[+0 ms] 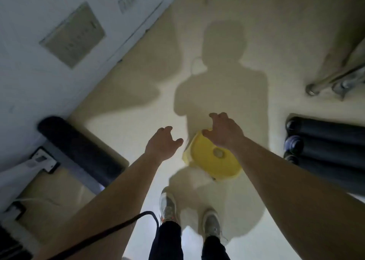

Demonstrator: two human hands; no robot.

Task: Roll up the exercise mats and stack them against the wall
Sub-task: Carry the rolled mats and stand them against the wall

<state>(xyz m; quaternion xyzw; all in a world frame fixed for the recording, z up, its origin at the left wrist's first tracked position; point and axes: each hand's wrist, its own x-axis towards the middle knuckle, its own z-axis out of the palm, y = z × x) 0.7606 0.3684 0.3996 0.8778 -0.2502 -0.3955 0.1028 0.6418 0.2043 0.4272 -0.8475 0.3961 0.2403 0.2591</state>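
- While both bare arms reached forward and down over the pale floor [227, 32], neither hand held a mat: the left hand [161, 142] hung spread with fingers loosely curled and nothing in it.
- The right hand [224, 130] was also spread, its thumb at the rim of a yellow stool [211, 160] standing on the floor just ahead of the person's shoes [211, 225]; whether it actually touched the rim could not be told through the blur.
- One rolled mat [79, 143], dark, lay on the floor at the left by the foot of the wall [29, 62], near a white device [42, 160].
- Three more rolled mats [327, 145] lay together at the right edge, well apart from that wall.
- No flat, unrolled mat showed anywhere in view.
- As a judgement, rolling looked finished for the mats seen, and the step in hand seemed to be shifting the stool out of the way.
- Next, the move would likely call for a two-handed grip on the stool, then carrying the right-hand rolls across to the wall.
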